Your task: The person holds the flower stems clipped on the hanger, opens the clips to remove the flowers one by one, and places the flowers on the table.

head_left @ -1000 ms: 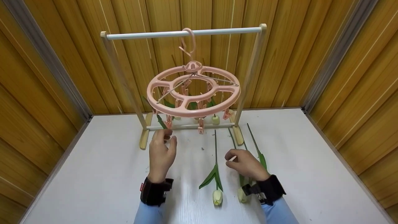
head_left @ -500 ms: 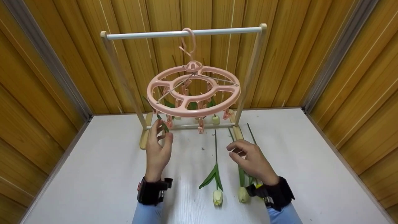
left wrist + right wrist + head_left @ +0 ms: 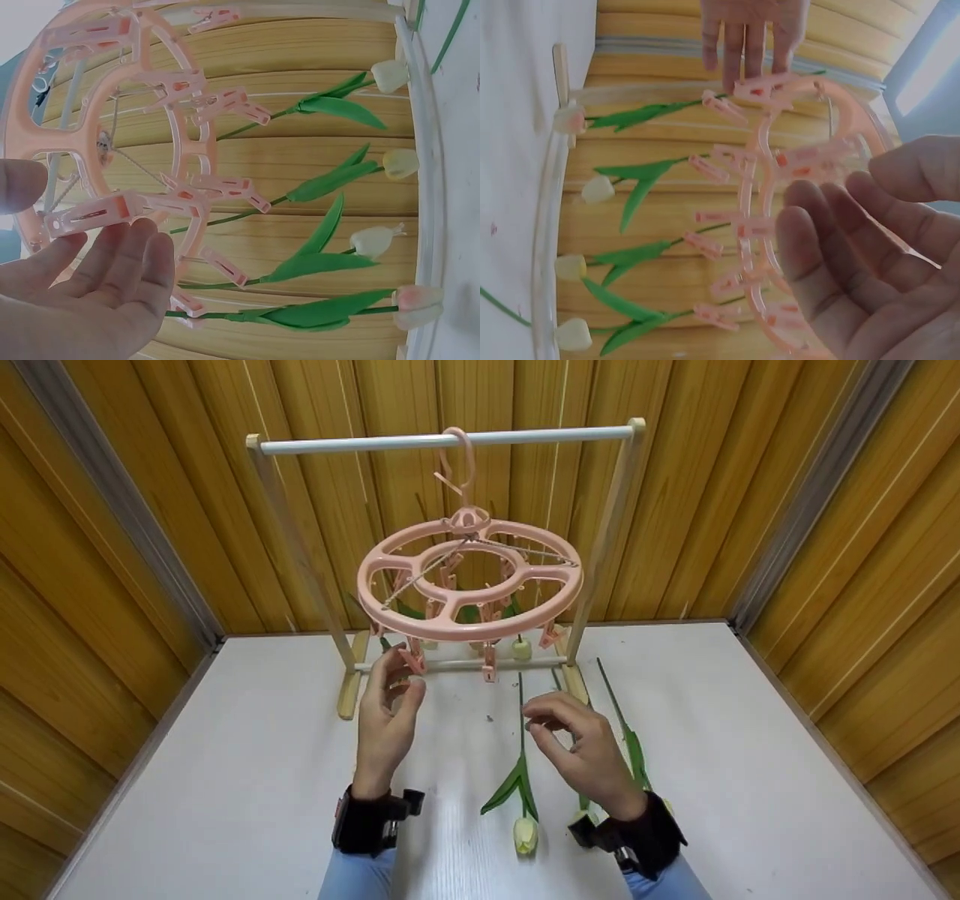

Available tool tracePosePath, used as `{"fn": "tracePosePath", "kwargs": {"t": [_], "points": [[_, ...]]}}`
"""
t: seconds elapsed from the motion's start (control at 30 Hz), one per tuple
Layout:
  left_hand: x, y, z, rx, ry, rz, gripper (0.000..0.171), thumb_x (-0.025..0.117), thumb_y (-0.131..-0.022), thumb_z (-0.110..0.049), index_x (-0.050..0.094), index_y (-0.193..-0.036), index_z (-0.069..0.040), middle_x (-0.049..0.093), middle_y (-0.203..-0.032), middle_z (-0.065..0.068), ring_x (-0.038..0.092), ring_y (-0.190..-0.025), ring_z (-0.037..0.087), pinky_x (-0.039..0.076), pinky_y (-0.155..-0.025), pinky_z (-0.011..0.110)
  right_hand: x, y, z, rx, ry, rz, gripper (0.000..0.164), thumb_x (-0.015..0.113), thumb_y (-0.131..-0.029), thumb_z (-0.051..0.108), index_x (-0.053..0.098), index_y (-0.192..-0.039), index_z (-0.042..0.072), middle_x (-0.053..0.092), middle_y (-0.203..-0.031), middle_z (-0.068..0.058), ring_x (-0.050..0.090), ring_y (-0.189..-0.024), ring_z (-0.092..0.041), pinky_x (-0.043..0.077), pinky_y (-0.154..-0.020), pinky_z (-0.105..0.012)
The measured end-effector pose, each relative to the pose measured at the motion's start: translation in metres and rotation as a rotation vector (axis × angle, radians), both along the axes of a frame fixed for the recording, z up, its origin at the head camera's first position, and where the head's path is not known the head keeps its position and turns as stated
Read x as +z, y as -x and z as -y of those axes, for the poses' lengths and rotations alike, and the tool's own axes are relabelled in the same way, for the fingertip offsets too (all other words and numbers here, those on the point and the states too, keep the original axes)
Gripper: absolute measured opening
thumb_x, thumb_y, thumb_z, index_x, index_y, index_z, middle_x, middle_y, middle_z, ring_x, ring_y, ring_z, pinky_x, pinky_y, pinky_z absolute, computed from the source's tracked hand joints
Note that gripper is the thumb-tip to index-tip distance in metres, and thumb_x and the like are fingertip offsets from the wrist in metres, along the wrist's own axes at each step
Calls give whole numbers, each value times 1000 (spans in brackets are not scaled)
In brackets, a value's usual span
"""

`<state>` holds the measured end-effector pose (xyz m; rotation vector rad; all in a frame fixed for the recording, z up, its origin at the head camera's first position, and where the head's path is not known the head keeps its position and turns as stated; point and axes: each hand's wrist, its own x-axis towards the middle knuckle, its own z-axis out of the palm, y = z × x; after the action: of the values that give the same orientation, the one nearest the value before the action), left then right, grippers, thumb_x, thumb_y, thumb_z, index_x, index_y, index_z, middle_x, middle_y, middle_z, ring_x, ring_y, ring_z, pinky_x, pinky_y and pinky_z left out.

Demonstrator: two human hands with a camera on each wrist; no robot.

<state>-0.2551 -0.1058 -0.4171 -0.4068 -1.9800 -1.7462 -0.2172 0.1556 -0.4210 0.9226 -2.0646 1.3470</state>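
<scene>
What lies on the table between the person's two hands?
In the head view, one pale tulip, its stem appearing close to the right hand; toward the left hand, tabletop with small specks.

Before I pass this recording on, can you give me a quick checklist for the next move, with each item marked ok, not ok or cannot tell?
1. Hanger secure: ok, its pink hook loops over the white rail.
2. Tulips on the hanger held: ok, four hanging tulips are clipped by their stems, blooms down.
3. Left grip touching the front-left clip: cannot tell, the fingers and clip overlap in view.
4. Right grip holding a tulip: not ok, it holds nothing.
5. Loose tulip available: ok, lying on the tabletop, bloom toward the person.
</scene>
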Motion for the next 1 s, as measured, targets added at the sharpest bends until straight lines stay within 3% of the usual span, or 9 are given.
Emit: {"fn": "tracePosePath", "kwargs": {"t": [0.27,0.6,1.0], "points": [[3,-6,-6,-85,-9,4,46,61,-102,-3,48,-145,2,61,-124,16,58,-114,29,47,-99,35,7,11,31,55,21,9,31,67,-94,-8,69,-124,2,70,-118,-12,71,-97,-26,60,-80,-34],[11,-11,-13,-148,7,-43,40,57,-103,-2,48,-142,4,61,-120,17,59,-114,29,48,-99,38,13,26,57,45,5,83,39,69,-94,-4,63,-132,-1,65,-127,-15,71,-103,-28,61,-83,-38],[16,-19,-20,-196,21,-29,44,54,-105,-6,45,-147,3,61,-127,17,57,-122,29,46,-103,43,22,38,77,-12,4,-8,38,70,-93,0,65,-132,1,62,-127,-16,68,-102,-27,59,-82,-37]]}}
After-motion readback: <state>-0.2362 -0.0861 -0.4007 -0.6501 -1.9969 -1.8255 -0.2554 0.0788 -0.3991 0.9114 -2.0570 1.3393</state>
